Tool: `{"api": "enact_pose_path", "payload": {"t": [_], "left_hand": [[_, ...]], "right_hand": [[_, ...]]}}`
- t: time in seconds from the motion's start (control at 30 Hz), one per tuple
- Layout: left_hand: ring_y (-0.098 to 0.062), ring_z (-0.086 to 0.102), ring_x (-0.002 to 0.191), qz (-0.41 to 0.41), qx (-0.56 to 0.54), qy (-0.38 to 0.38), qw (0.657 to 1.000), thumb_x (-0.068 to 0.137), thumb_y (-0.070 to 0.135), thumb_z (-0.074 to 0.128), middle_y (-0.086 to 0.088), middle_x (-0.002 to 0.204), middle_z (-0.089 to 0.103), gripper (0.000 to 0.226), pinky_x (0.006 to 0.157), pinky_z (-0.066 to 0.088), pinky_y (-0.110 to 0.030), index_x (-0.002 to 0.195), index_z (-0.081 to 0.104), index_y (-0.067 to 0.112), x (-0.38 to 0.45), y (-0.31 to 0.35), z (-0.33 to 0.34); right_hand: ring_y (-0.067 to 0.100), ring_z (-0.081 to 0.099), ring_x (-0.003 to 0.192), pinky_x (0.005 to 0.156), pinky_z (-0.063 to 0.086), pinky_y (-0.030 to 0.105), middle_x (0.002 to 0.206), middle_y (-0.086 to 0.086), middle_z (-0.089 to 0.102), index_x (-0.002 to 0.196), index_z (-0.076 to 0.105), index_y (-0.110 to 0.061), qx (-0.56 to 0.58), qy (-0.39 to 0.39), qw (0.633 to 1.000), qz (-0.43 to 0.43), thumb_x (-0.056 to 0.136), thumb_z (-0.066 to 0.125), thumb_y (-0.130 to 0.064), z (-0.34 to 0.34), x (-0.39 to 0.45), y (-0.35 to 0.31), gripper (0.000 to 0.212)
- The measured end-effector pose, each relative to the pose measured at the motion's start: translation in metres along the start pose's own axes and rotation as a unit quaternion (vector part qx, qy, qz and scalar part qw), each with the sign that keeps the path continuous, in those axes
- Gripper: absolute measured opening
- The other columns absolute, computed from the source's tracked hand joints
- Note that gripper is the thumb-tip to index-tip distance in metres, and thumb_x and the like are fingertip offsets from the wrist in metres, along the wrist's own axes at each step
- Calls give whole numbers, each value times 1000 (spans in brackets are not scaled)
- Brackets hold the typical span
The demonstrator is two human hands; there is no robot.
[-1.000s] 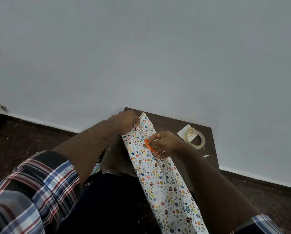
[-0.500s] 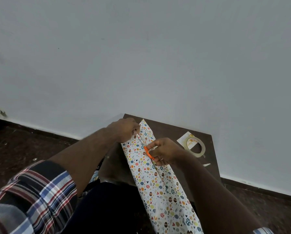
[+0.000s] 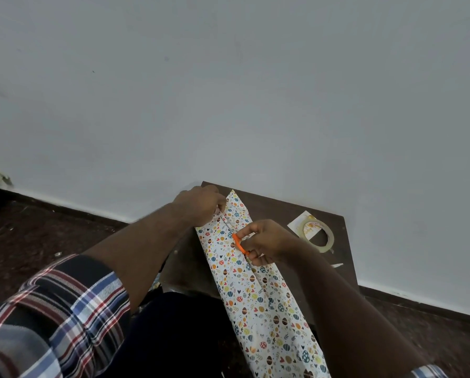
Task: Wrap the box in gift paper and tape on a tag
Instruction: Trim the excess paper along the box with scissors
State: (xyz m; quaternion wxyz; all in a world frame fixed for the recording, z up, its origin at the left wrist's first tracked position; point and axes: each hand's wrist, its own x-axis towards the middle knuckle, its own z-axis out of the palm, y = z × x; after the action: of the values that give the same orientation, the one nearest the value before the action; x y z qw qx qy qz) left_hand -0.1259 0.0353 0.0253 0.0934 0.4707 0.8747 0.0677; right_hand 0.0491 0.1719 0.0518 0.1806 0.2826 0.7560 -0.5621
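Scissors (image 3: 238, 242) with orange handles sit in the right hand (image 3: 266, 242), whose fingers curl through and around the handles; the thin metal blades point up and left toward the left hand (image 3: 201, 204). That left hand is closed in a loose fist at the far left edge of the gift paper (image 3: 255, 290), with its fingertips pinching something there, just by the blade tips; whether it is paper or a strip of tape is too small to tell. The paper is white with small coloured eggs, hearts and leaves, and lies as a long folded band that runs from the far part of a dark brown board (image 3: 277, 211) down toward the person's lap, with a lengthwise fold along its middle. Whether the box is inside the paper cannot be told.

On the board to the right of the hands, apart from the paper, lies a roll of clear tape (image 3: 319, 237), flat on its side. It overlaps a small white tag (image 3: 300, 223) with yellow printing. A small pale scrap (image 3: 337, 265) lies near the board's right edge. The board stands against a pale grey wall (image 3: 228, 91), on a dark floor (image 3: 37, 227). A plaid sleeve (image 3: 64, 309) covers the left upper arm.
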Motion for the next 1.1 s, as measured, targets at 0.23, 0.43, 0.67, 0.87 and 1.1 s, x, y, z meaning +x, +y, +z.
{"api": "enact_pose_path", "payload": {"t": [0.23, 0.43, 0.67, 0.87, 1.1], "left_hand": [[-20, 57, 113, -16, -33, 10, 999, 99, 18, 60, 3, 129, 57, 20, 89, 52, -40, 110, 70, 30, -2, -4, -2], [-20, 57, 112, -11, -39, 9, 999, 98, 15, 61, 2, 129, 57, 21, 88, 52, -38, 110, 70, 29, -2, -3, -1], [-19, 56, 110, -14, -41, 15, 999, 99, 15, 61, 3, 125, 56, 21, 87, 53, -38, 110, 70, 30, -3, -4, -1], [-20, 57, 107, -17, -47, 16, 999, 99, 16, 60, 1, 121, 55, 20, 87, 53, -38, 110, 70, 30, -4, -4, 1], [-18, 56, 100, -18, -50, 17, 998, 99, 15, 60, 1, 112, 52, 21, 82, 52, -35, 110, 69, 30, -5, -6, 0]], "right_hand": [[17, 56, 70, 63, 58, 27, 85, 12, 65, 107, 71, -13, -9, -2, 1000, 7, 94, 68, -5, -2, 1, 0, 16], [22, 55, 76, 63, 58, 27, 85, 13, 64, 104, 71, -15, -7, -9, 1000, 8, 93, 68, -4, -4, 0, -2, 15], [20, 58, 74, 69, 60, 30, 88, 12, 66, 111, 71, -12, -21, -13, 1000, 7, 93, 69, -5, -6, 3, -5, 20], [15, 62, 68, 70, 60, 29, 85, 10, 69, 109, 73, -11, -37, -12, 999, -14, 92, 70, -11, -5, 7, -6, 17], [13, 64, 67, 70, 59, 30, 80, 7, 69, 107, 73, -12, -35, -3, 999, -19, 93, 69, -11, -4, 11, -6, 15]]}}
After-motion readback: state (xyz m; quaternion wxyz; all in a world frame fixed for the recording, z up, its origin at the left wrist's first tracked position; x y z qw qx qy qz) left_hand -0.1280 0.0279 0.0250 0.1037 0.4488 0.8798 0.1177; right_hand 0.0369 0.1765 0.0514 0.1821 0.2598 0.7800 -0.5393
